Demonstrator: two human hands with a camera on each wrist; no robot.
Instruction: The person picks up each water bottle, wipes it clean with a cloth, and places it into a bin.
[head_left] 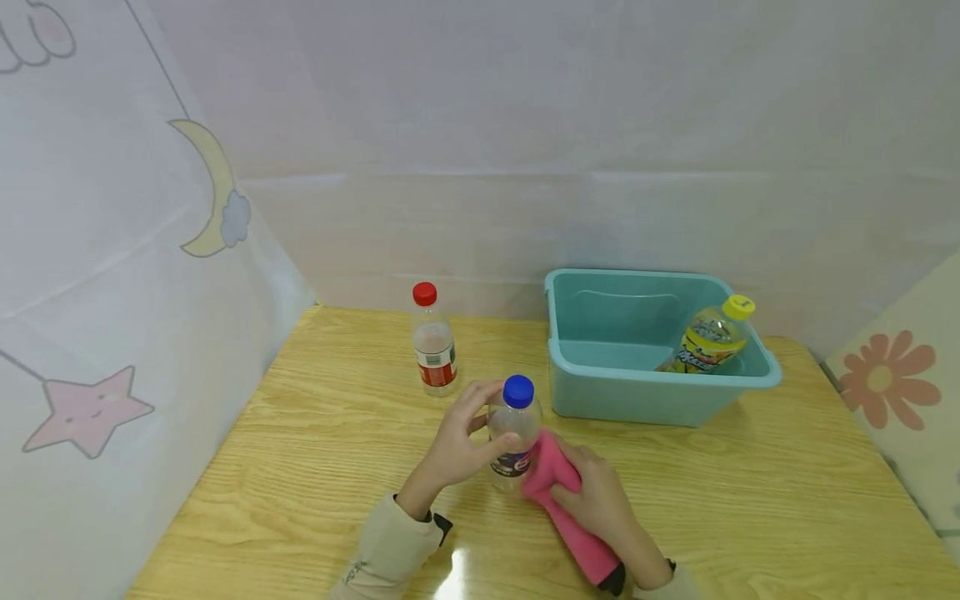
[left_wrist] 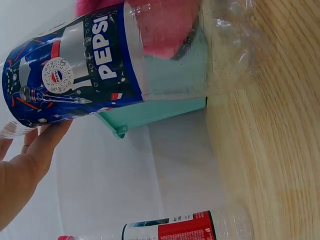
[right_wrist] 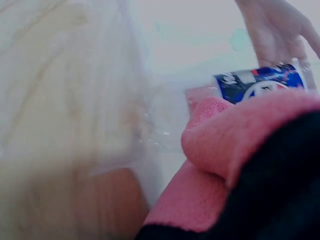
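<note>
A clear plastic Pepsi bottle (head_left: 516,422) with a blue cap stands on the table in the head view. My left hand (head_left: 459,446) grips its upper part, thumb in front and fingers behind. On the bottle's right side, my right hand (head_left: 602,500) holds a pink cloth (head_left: 581,537) against it. The left wrist view shows the blue PEPSI label (left_wrist: 75,70) close up, the bottle seeming see-through below it. Fuzzy pink cloth (right_wrist: 220,140) fills much of the right wrist view and covers part of the bottle; my right fingers are hidden there.
Behind on the left stands a clear bottle (head_left: 435,354) with a red cap and red-and-white label. A teal bin (head_left: 630,400) sits at the back right; a yellow-capped bottle (head_left: 708,340) leans inside it. White printed sheeting (head_left: 480,167) surrounds the wooden table (head_left: 300,467).
</note>
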